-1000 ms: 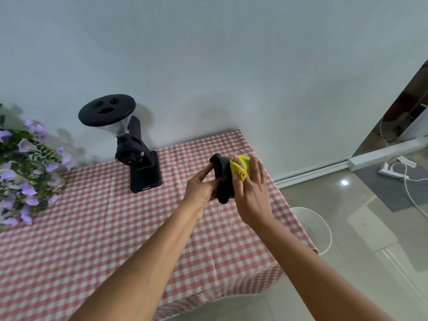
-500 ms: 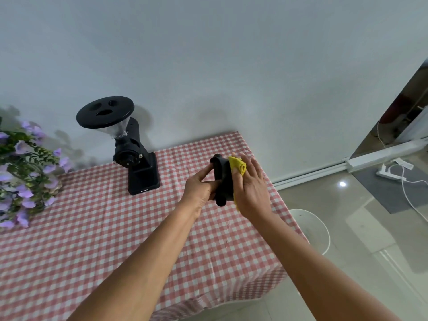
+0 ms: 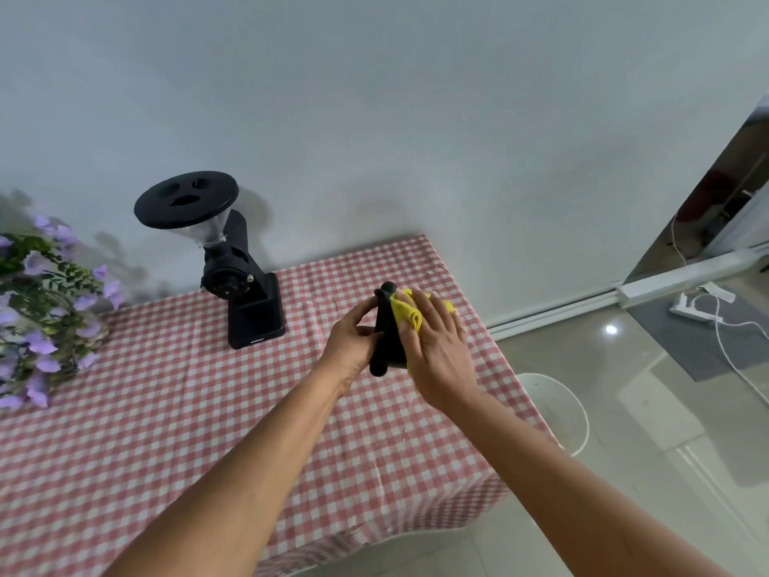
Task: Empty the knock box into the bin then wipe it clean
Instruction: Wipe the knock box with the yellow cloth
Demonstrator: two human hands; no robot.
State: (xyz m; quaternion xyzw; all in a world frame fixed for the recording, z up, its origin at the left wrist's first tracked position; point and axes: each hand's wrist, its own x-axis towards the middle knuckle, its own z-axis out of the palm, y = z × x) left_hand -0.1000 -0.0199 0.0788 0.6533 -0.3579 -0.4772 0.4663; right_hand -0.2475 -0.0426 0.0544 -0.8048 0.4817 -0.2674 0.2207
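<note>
The black knock box (image 3: 387,331) is held on its side above the checked table, its opening turned to the right. My left hand (image 3: 353,343) grips it from the left, thumb over its upper edge. My right hand (image 3: 437,347) presses a folded yellow cloth (image 3: 405,312) against the box's right side, fingers spread flat over the cloth. Most of the cloth and the inside of the box are hidden behind my right hand. A white bin (image 3: 557,410) stands on the floor just past the table's right edge.
A black coffee grinder (image 3: 233,264) stands at the back of the red-and-white checked table (image 3: 166,431), against the wall. Purple flowers (image 3: 37,310) crowd the left edge. A white power strip and cable (image 3: 699,310) lie on the floor at far right.
My right hand has shifted the yellow cloth over the knock box, fingers now spread flatter. The left hand keeps the same grip on the box.
</note>
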